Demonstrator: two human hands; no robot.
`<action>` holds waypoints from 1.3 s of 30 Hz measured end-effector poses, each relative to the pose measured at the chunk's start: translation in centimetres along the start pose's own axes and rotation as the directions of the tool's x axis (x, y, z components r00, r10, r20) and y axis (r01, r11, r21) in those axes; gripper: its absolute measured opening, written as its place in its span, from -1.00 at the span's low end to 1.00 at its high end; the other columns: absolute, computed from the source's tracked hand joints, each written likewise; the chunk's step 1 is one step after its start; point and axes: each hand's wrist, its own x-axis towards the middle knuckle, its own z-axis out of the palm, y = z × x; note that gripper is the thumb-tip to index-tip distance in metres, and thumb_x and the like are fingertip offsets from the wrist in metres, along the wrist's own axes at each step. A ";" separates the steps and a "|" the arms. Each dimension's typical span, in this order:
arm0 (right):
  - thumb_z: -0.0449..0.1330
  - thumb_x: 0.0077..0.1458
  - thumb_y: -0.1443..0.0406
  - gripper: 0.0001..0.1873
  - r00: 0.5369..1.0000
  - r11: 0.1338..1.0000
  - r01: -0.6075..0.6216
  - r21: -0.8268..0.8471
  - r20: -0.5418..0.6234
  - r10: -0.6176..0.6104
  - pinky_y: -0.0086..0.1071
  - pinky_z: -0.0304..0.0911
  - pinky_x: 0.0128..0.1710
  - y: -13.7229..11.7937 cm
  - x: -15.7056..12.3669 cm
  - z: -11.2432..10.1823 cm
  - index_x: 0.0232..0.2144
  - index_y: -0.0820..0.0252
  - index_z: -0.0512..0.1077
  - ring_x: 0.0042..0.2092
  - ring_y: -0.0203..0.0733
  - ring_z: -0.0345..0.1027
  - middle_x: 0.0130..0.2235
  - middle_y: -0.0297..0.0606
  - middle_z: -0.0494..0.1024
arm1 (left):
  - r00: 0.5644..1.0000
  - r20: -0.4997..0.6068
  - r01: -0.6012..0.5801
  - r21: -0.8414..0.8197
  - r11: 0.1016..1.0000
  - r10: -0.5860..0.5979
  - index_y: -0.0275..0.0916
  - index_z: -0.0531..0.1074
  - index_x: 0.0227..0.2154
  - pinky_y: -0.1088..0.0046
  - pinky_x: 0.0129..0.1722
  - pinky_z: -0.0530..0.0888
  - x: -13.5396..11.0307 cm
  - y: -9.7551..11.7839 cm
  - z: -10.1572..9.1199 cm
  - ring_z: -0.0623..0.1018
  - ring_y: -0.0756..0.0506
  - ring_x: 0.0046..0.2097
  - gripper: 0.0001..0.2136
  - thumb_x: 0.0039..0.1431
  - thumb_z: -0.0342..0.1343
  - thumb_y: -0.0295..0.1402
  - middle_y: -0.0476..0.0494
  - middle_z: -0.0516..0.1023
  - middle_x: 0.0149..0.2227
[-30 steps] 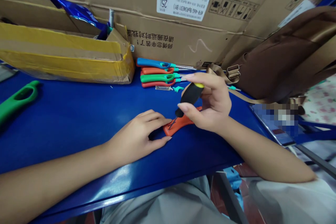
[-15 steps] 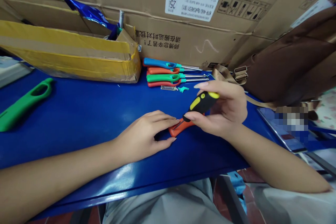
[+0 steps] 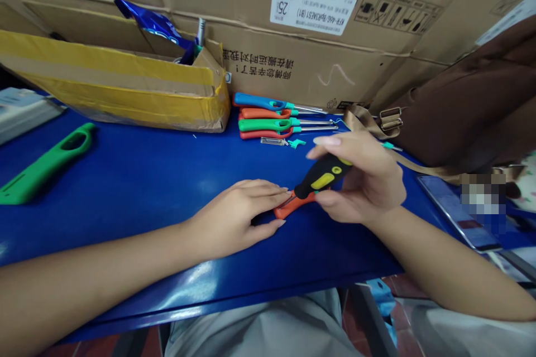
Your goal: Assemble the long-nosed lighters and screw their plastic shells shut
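Note:
My right hand (image 3: 366,184) grips a black and yellow screwdriver (image 3: 320,175), its handle held between thumb and fingers. The tool tilts down to the left, and its thin shaft meets an orange lighter casing (image 3: 287,211) lying on the blue table. Fingers of my left hand (image 3: 234,215) press on the near left end of that casing, with the thumb beside it. The casing's right part is partly hidden behind the screwdriver and right hand. Further left lies a green lighter casing (image 3: 52,164).
Several long-nosed lighters, a green one (image 3: 263,125) among them, lie before a large cardboard box (image 3: 251,28). Small parts (image 3: 274,141) sit near them. A yellow-taped box (image 3: 167,95) stands left; a brown bag (image 3: 469,100) and a phone (image 3: 456,215) are right.
The screwdriver handle has tipped lower and turned slightly in my right hand, whose thumb has shifted back along it. My left hand stays on the orange casing. The whole view has shifted slightly.

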 end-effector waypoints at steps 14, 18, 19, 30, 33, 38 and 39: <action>0.09 0.31 0.24 -0.59 0.991 0.990 -0.132 0.040 0.018 0.132 -0.11 0.54 -0.19 -0.7 0.0 0.3 0.17 0.16 0.34 -0.10 -0.04 0.56 -0.07 -0.14 0.63 | 1.000 -0.006 -0.012 0.007 1.000 0.012 -0.20 0.52 0.06 0.17 0.18 0.46 0.1 -0.2 0.1 0.55 -0.20 0.14 -0.71 0.30 0.20 -0.37 -0.17 0.60 0.10; 0.19 0.26 0.28 -0.53 0.972 0.967 -0.232 0.102 -0.003 0.233 -0.26 0.50 -0.44 -0.9 -0.1 0.7 0.20 0.00 0.32 -0.21 -0.11 0.56 -0.08 -0.22 0.63 | 1.000 -0.001 -0.014 0.006 1.000 0.014 -0.21 0.52 0.06 0.18 0.16 0.46 0.1 -0.2 0.1 0.55 -0.20 0.14 -0.71 0.30 0.20 -0.38 -0.17 0.60 0.11; 0.27 0.21 0.27 -0.52 0.978 0.976 -0.203 0.076 -0.042 0.206 -0.26 0.48 -0.47 -0.9 0.0 0.6 0.17 -0.02 0.37 -0.28 -0.12 0.54 -0.14 -0.24 0.64 | 1.000 0.002 -0.011 0.006 1.000 0.011 -0.20 0.52 0.06 0.18 0.16 0.46 0.1 -0.2 0.1 0.55 -0.20 0.14 -0.72 0.30 0.20 -0.38 -0.17 0.60 0.11; 0.19 0.26 0.30 -0.48 0.986 0.983 -0.168 0.075 -0.005 0.169 -0.20 0.56 -0.25 -0.7 -0.4 0.6 0.25 0.09 0.31 -0.16 -0.09 0.58 -0.01 -0.18 0.62 | 1.000 -0.002 -0.005 0.006 1.000 0.005 -0.17 0.50 0.09 0.17 0.18 0.46 0.1 -0.2 0.2 0.55 -0.19 0.14 -0.68 0.29 0.20 -0.36 -0.15 0.61 0.10; 0.40 0.09 0.18 -0.39 0.990 0.991 -0.109 -0.074 -0.101 0.102 -0.25 0.57 -0.29 -0.6 -0.7 0.5 0.18 0.05 0.40 -0.26 -0.10 0.58 -0.10 -0.22 0.66 | 1.000 0.007 0.009 0.000 1.000 -0.009 -0.15 0.51 0.09 0.15 0.18 0.46 0.0 -0.2 0.1 0.54 -0.20 0.15 -0.69 0.30 0.20 -0.36 -0.13 0.59 0.13; 0.08 0.33 0.27 -0.54 0.986 0.986 -0.161 0.052 -0.026 0.163 -0.21 0.57 -0.29 -0.8 -0.7 0.3 0.25 0.16 0.32 -0.20 -0.11 0.58 0.02 -0.12 0.60 | 1.000 0.000 0.004 -0.003 1.000 -0.004 -0.18 0.50 0.10 0.17 0.19 0.45 0.1 -0.2 0.1 0.54 -0.19 0.15 -0.67 0.29 0.21 -0.36 -0.14 0.61 0.10; 0.05 0.34 0.30 -0.54 0.980 0.976 -0.199 0.090 0.003 0.199 -0.19 0.57 -0.27 -0.9 -0.7 0.3 0.25 0.16 0.30 -0.16 -0.10 0.58 0.03 -0.12 0.59 | 1.000 -0.001 0.001 -0.002 1.000 -0.001 -0.18 0.51 0.09 0.17 0.19 0.45 0.1 -0.2 0.1 0.55 -0.19 0.14 -0.68 0.29 0.21 -0.37 -0.14 0.61 0.09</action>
